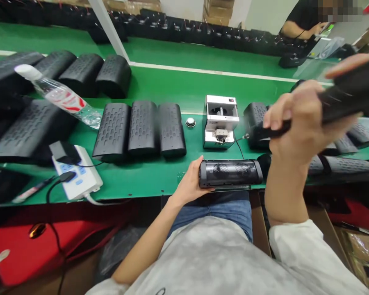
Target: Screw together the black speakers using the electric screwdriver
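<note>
My left hand (190,182) grips the left end of a black cylindrical speaker body (230,173), which lies across the near edge of the green bench (184,92) with its mesh-patterned tube showing. My right hand (301,119) is raised to the right and closed around a black electric screwdriver (350,92). Its tip points left, close to a black perforated speaker shell (255,116), and is apart from the body in my left hand. A white screw feeder (220,121) stands just beyond the speaker body.
Three black speaker shells (143,129) stand in a row left of a round metal part (190,122). More shells lie at both sides. A white power strip (76,172) with cables, a plastic water bottle (61,98) and a red cushion (39,250) are at the left. A co-worker's arm (301,29) shows beyond.
</note>
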Demonstrator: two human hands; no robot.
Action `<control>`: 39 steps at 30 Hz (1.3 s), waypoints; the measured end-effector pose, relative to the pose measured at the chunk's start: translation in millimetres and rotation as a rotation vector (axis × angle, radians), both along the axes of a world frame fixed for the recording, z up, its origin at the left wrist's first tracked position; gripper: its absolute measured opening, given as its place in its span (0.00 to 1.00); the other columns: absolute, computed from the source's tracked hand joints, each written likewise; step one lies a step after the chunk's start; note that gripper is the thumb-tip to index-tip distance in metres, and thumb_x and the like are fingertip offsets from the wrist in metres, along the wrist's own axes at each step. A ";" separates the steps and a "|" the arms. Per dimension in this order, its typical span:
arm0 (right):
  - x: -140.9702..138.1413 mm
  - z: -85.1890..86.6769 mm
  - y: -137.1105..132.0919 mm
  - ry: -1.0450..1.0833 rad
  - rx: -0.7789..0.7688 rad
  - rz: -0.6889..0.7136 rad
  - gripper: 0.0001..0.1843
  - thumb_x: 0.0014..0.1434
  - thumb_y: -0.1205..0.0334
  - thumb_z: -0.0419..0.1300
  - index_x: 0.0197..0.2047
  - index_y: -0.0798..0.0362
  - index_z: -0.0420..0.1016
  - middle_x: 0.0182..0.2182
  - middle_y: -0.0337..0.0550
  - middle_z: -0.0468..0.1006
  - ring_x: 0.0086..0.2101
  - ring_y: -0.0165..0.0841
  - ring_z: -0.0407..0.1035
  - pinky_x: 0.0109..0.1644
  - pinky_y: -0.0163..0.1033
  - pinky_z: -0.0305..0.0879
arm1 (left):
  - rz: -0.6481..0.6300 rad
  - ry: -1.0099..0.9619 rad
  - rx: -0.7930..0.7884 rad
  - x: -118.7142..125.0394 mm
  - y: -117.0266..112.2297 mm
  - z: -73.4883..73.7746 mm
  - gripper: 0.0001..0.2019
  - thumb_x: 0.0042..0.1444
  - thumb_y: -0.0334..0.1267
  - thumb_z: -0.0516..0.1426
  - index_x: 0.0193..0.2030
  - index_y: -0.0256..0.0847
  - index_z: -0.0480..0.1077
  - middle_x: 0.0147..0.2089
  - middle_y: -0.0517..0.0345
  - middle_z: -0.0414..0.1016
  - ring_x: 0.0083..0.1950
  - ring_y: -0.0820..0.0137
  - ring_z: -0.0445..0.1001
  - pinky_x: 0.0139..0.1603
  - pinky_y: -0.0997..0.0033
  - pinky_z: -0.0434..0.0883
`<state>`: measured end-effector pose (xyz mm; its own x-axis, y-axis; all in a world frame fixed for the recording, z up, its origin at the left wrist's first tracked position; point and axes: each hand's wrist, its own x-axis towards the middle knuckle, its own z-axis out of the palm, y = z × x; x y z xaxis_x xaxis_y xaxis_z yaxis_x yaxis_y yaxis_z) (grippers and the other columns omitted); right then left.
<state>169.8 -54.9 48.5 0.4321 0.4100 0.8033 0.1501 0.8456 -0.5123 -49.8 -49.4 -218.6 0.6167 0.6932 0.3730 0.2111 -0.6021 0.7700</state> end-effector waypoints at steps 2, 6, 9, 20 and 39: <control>1.4 -9.6 30.9 -0.023 0.049 -0.037 0.19 0.66 0.62 0.79 0.49 0.45 0.72 0.24 0.28 0.67 0.18 0.29 0.60 0.20 0.42 0.54 | 0.000 -0.003 0.000 -0.4 -0.3 1.4 0.78 0.49 0.35 0.85 0.90 0.57 0.33 0.80 0.35 0.59 0.81 0.43 0.67 0.83 0.36 0.74; 2.6 -28.6 67.2 -0.096 -0.009 -0.091 0.28 0.63 0.40 0.83 0.49 0.43 0.72 0.24 0.27 0.68 0.18 0.29 0.60 0.21 0.45 0.56 | -0.006 -0.005 -0.008 -0.9 -0.1 2.9 0.78 0.49 0.35 0.85 0.90 0.57 0.34 0.81 0.36 0.59 0.82 0.42 0.67 0.84 0.36 0.73; 2.5 -38.4 77.4 -0.137 -0.089 -0.105 0.29 0.64 0.37 0.81 0.52 0.43 0.72 0.23 0.26 0.67 0.18 0.30 0.59 0.22 0.45 0.60 | -0.015 -0.013 -0.032 -0.7 0.4 3.7 0.77 0.49 0.36 0.85 0.90 0.60 0.34 0.81 0.39 0.60 0.82 0.43 0.67 0.84 0.35 0.73; 1.0 -39.3 78.6 -0.105 -0.059 -0.031 0.19 0.68 0.57 0.79 0.50 0.47 0.73 0.24 0.27 0.66 0.18 0.28 0.63 0.21 0.41 0.58 | -0.028 -0.020 -0.039 -1.5 0.1 6.0 0.77 0.49 0.36 0.85 0.90 0.60 0.35 0.81 0.38 0.60 0.82 0.43 0.67 0.83 0.35 0.74; 1.2 -22.8 41.4 -0.114 -0.191 -0.042 0.16 0.67 0.61 0.75 0.50 0.41 0.75 0.23 0.29 0.67 0.19 0.31 0.60 0.23 0.48 0.54 | -0.019 -0.011 0.001 -0.1 0.9 6.4 0.76 0.51 0.39 0.85 0.90 0.56 0.34 0.81 0.36 0.60 0.83 0.43 0.66 0.84 0.38 0.73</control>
